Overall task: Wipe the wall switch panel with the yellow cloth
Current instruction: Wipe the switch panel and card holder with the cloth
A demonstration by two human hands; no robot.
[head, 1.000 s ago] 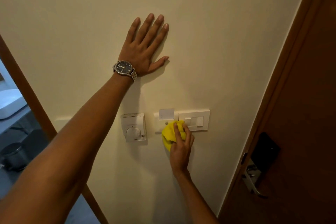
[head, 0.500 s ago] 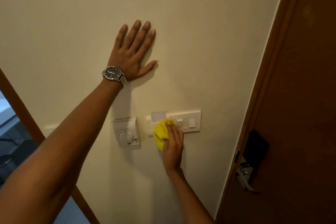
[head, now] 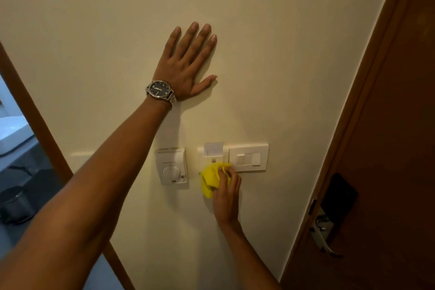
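Yellow cloth bunched against the wall, low centre of the frame.

Right hand grips the cloth, fingers curled over it, pressing it just below the card slot at the left end of the switch panel; the cloth touches the panel's lower left edge. Left hand lies flat and spread on the wall above, holding nothing, a watch on its wrist. Thermostat sits left of the cloth. Brown door with a handle fills the right.
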